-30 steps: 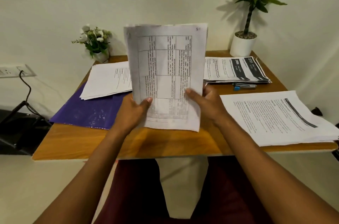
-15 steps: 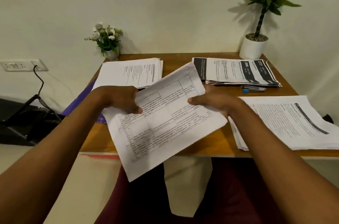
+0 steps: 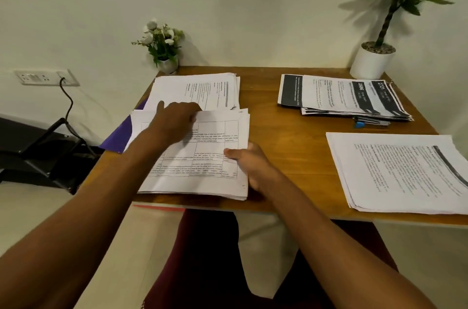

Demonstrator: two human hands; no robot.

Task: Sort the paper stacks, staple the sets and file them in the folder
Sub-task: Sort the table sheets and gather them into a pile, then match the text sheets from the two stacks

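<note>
Stack (image 3: 197,177) now flat near desk (image 3: 283,157) edge

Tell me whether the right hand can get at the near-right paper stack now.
Likely yes: right hand grips only the gridded stack, and bare desk separates it from the near-right stack.

The person's forearms (image 3: 106,197) are bare, and dark maroon cloth (image 3: 202,253) covers both legs.

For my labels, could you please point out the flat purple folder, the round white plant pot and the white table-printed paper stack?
flat purple folder (image 3: 117,138): head view, exposed left corner.
round white plant pot (image 3: 371,63): head view, front wall.
white table-printed paper stack (image 3: 200,169): head view, top sheet.
</note>
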